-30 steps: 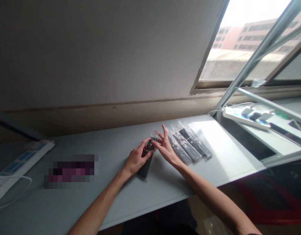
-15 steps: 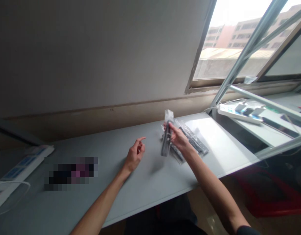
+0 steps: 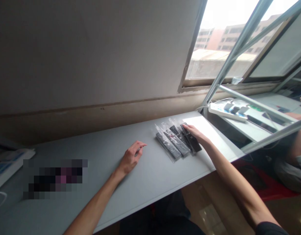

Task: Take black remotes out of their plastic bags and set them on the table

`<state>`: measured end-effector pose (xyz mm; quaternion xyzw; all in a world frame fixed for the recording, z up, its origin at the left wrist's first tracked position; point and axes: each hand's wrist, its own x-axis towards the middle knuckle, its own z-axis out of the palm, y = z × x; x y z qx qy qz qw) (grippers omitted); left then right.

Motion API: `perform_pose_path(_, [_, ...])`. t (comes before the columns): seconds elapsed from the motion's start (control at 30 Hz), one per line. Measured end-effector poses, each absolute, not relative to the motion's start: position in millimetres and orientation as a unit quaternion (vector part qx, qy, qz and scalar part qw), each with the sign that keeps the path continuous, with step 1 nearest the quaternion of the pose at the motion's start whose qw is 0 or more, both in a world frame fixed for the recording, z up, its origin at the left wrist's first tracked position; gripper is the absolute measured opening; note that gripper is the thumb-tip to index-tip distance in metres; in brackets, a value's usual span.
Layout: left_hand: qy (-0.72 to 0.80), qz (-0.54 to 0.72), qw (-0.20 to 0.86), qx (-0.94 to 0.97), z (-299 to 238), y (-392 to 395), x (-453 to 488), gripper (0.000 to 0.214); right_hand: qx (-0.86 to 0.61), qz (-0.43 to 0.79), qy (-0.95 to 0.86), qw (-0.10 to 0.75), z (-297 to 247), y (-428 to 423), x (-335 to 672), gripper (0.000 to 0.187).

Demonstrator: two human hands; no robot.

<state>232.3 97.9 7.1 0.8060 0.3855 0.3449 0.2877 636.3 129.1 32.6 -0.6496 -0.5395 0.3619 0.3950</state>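
Note:
Several black remote controls in clear plastic bags (image 3: 168, 145) lie side by side, slanted, on the grey tabletop. At the right end of this row, my right hand (image 3: 194, 132) grips the upper part of a remote control (image 3: 192, 140), thumb on top; the other fingers are largely hidden. My left hand (image 3: 132, 158) hovers over or rests on the table to the left of the row, apart from it. Its fingers are loosely bent, the index finger reaches out, and it holds nothing.
A blurred-out dark and pink item (image 3: 59, 178) lies on the left of the table (image 3: 145, 182). A power strip (image 3: 15, 166) is at the far left. Past the metal frame (image 3: 228, 62), another power strip with plugs (image 3: 227, 111) sits on a neighbouring desk. Another person's arm (image 3: 300, 143) shows at right.
My right hand held a bagged remote control raised over the pile; now it is lower and farther right, on the row's rightmost one. The remotes lie more spread out. The view turned right.

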Motion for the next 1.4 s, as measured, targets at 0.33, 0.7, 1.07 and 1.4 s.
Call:
perform_pose_path(0.33, [0.349,0.196,0.211,0.892,5.3,98.3,234.3,0.054,-0.605,0.352,-0.574,0.423,-0.5,105.1,495.1,0.051])
perform_pose_path(0.7, [0.349,0.116,0.14,0.919,16.0,104.2,215.7,0.049,-0.66,0.198,-0.661,0.298,8.1,142.1,532.1,0.049])
perform_pose_path(1.07, [0.347,0.14,0.155,0.914,21.1,102.5,215.9,0.046,-0.709,-0.018,-0.674,0.206,-4.4,126.6,577.9,0.048])
perform_pose_path(1.4, [0.381,0.131,0.184,0.897,20.8,108.3,202.1,0.045,-0.654,-0.01,-0.74,0.157,-7.7,106.6,546.0,0.058])
